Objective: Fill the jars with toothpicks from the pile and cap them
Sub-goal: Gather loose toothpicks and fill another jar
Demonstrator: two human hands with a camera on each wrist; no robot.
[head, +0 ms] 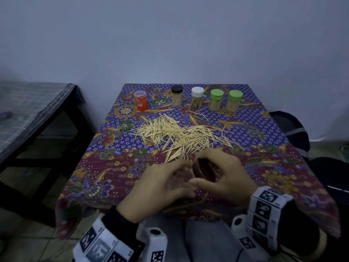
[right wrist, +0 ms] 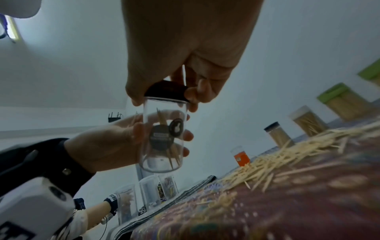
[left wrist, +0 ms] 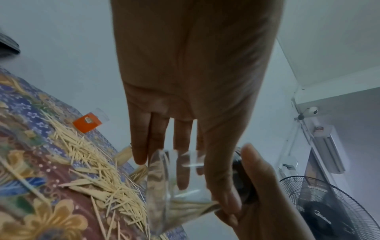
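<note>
Holding the clear jar [right wrist: 162,139] above the near edge of the table [head: 283,173], your left hand [head: 160,188] wraps its fingers round the body while your right hand [head: 224,176] pinches the dark cap [right wrist: 166,91] at the jar's mouth with curled fingertips. You cannot tell from these views whether the cap is fully seated or only resting on the rim. Expect the jar to feel light, stiff and smooth, so it may slip; grip it round the middle, over the dark label, and turn the cap by its edge. Only a few toothpicks lie inside this jar, so it looks far from full. Just beyond your hands the toothpick pile [head: 179,135] is spread loose on the patterned cloth; the sticks are thin, light and sharp-ended. At the far edge stand 5 capped jars: an orange jar [head: 140,101], whose contents you cannot make out, a black-capped jar [head: 177,96], a white-capped jar [head: 197,98] and 2 green-capped jars [head: 216,100], these 4 holding toothpicks.
</note>
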